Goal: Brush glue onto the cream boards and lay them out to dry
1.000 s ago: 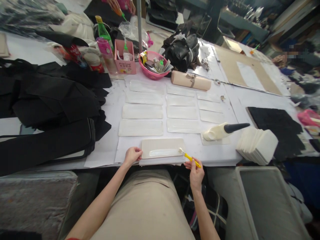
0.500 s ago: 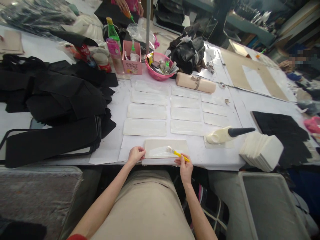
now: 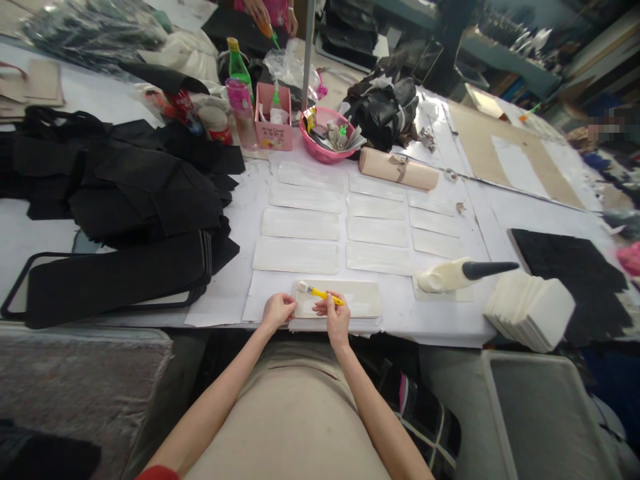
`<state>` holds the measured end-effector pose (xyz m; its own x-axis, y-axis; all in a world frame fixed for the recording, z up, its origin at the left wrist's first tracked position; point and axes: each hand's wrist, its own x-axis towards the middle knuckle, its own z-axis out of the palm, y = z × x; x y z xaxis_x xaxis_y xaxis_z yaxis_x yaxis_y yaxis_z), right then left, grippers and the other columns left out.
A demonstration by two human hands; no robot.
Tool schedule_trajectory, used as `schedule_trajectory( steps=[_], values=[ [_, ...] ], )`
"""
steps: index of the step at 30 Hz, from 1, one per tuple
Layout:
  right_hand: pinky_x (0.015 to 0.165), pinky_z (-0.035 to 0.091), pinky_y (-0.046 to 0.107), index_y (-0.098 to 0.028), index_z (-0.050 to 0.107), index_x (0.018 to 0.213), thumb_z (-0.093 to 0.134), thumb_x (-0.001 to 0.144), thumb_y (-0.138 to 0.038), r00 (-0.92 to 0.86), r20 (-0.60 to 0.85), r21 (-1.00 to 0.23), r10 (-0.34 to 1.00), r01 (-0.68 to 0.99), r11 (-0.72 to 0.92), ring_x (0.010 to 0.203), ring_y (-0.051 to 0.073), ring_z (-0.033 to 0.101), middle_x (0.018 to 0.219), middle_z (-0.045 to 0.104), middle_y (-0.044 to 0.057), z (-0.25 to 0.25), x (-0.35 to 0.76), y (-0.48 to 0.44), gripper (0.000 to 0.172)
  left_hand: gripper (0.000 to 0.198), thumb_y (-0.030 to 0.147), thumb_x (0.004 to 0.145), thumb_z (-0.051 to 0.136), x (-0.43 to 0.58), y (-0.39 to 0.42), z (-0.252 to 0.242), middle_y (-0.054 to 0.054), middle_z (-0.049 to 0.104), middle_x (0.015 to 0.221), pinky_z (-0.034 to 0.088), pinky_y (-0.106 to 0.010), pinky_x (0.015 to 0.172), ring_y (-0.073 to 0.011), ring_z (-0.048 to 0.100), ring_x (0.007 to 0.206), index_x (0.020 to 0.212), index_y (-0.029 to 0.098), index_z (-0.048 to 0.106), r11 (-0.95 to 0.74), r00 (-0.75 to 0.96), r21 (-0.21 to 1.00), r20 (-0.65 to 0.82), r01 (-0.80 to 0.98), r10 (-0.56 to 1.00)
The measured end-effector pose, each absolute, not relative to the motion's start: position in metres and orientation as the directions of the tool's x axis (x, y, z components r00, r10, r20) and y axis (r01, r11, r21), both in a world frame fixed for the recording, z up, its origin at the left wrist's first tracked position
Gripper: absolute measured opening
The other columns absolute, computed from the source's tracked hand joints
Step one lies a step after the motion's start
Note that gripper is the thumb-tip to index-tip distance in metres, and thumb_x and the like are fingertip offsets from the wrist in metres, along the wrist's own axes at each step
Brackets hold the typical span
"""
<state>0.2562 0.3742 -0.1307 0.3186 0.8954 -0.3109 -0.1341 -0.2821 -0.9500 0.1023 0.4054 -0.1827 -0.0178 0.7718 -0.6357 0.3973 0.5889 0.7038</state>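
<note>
My right hand [image 3: 337,320] grips a paintbrush [image 3: 327,295] by its yellow handle. The pale bristles lie over the left end of a rectangular off-white panel [image 3: 367,300] at the table's front edge, and a wet, shiny patch shows on the panel's surface. At the panel's left edge, my left hand [image 3: 279,311] has its fingertips pinched together on the border. Beyond the panel, several similar whitish panels [image 3: 300,224] are laid out in rows. To the right a cream squeeze bottle [image 3: 440,276] with a black nozzle lies on its side.
Right of the bottle stands a stack of white pieces [image 3: 530,308], with black sheets [image 3: 565,280] behind. Black cut pieces [image 3: 140,180] are heaped at left. A pink basket [image 3: 325,155], pink box [image 3: 274,127] and rolled beige material [image 3: 397,168] stand farther back. Another person's hand [image 3: 257,12] holds a bottle.
My right hand has carried the brush leftward across the panel, from its middle to its left end. My left hand has stayed at the panel's left edge. The whole view has shifted slightly.
</note>
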Motion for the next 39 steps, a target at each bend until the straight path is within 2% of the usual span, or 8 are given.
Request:
schedule_trajectory(
  steps=[9,14,16,21,25,31,35,39],
  values=[
    [0.049,0.056,0.025,-0.015,0.054,0.102,0.059,0.086,-0.052,0.549,-0.248,-0.965,0.798,-0.065,-0.255,0.055,0.018,0.070,0.065,0.069,0.001,-0.126,0.299,0.364,0.040,0.003,0.017,0.075,0.058,0.103,0.403,-0.177,0.001,0.064,0.051,0.044,-0.018,0.043,-0.0132,0.063,0.046,0.075,0.017,0.061,0.594,-0.037,0.695,-0.637,0.406,0.770],
    [0.049,0.055,0.023,-0.016,0.054,0.104,0.055,0.089,-0.051,0.345,-0.299,-0.954,0.889,-0.131,-0.270,0.057,0.017,0.070,0.068,0.070,0.001,-0.123,0.266,0.366,0.037,0.004,0.019,0.075,0.057,0.103,0.403,-0.179,0.001,0.064,0.050,0.045,-0.019,0.042,-0.0148,0.064,0.046,0.075,0.017,0.061,0.581,-0.033,0.692,-0.631,0.429,0.775],
    [0.048,0.054,0.023,-0.016,0.054,0.102,0.056,0.088,-0.052,0.326,-0.331,-0.943,0.886,-0.156,-0.295,0.056,0.017,0.070,0.066,0.070,0.001,-0.130,0.262,0.368,0.039,0.004,0.020,0.075,0.058,0.103,0.403,-0.180,0.001,0.064,0.049,0.045,-0.019,0.043,-0.0152,0.064,0.046,0.075,0.018,0.061,0.575,-0.035,0.687,-0.628,0.445,0.777],
    [0.050,0.057,0.027,-0.015,0.054,0.103,0.059,0.083,-0.055,0.549,-0.326,-0.944,0.770,-0.140,-0.300,0.056,0.020,0.071,0.066,0.071,0.003,-0.142,0.314,0.361,0.045,0.005,0.022,0.074,0.058,0.103,0.401,-0.178,0.002,0.063,0.048,0.045,-0.020,0.045,-0.0153,0.064,0.046,0.074,0.018,0.062,0.555,-0.049,0.676,-0.613,0.484,0.789],
    [0.056,0.059,0.030,-0.014,0.054,0.102,0.059,0.083,-0.053,0.700,-0.240,-0.960,0.672,-0.070,-0.270,0.059,0.020,0.071,0.067,0.072,0.005,-0.141,0.373,0.351,0.045,0.008,0.024,0.074,0.057,0.104,0.399,-0.178,0.001,0.064,0.049,0.045,-0.021,0.046,-0.0164,0.064,0.047,0.074,0.018,0.062,0.537,-0.062,0.671,-0.595,0.511,0.801],
    [0.060,0.059,0.031,-0.014,0.053,0.101,0.057,0.085,-0.050,0.816,-0.101,-0.973,0.569,0.037,-0.226,0.060,0.019,0.071,0.068,0.070,0.003,-0.132,0.408,0.338,0.039,0.006,0.023,0.073,0.059,0.103,0.400,-0.180,0.001,0.064,0.048,0.046,-0.021,0.045,-0.0166,0.064,0.046,0.074,0.018,0.062,0.566,-0.065,0.677,-0.613,0.471,0.787],
    [0.063,0.059,0.031,-0.014,0.055,0.106,0.056,0.089,-0.048,0.690,-0.055,-0.967,0.722,0.142,-0.209,0.064,0.019,0.071,0.074,0.070,0.004,-0.120,0.370,0.332,0.038,0.003,0.019,0.074,0.059,0.102,0.404,-0.181,0.001,0.064,0.050,0.048,-0.019,0.044,-0.0154,0.065,0.047,0.074,0.017,0.061,0.597,-0.036,0.685,-0.644,0.418,0.764],
    [0.058,0.058,0.029,-0.016,0.055,0.107,0.053,0.091,-0.048,0.402,-0.237,-0.970,0.885,-0.053,-0.235,0.062,0.018,0.070,0.073,0.070,0.002,-0.115,0.303,0.342,0.036,0.002,0.018,0.075,0.059,0.102,0.407,-0.180,0.001,0.064,0.049,0.049,-0.019,0.044,-0.0159,0.067,0.049,0.073,0.017,0.059,0.629,-0.026,0.679,-0.672,0.378,0.740]
  ],
)
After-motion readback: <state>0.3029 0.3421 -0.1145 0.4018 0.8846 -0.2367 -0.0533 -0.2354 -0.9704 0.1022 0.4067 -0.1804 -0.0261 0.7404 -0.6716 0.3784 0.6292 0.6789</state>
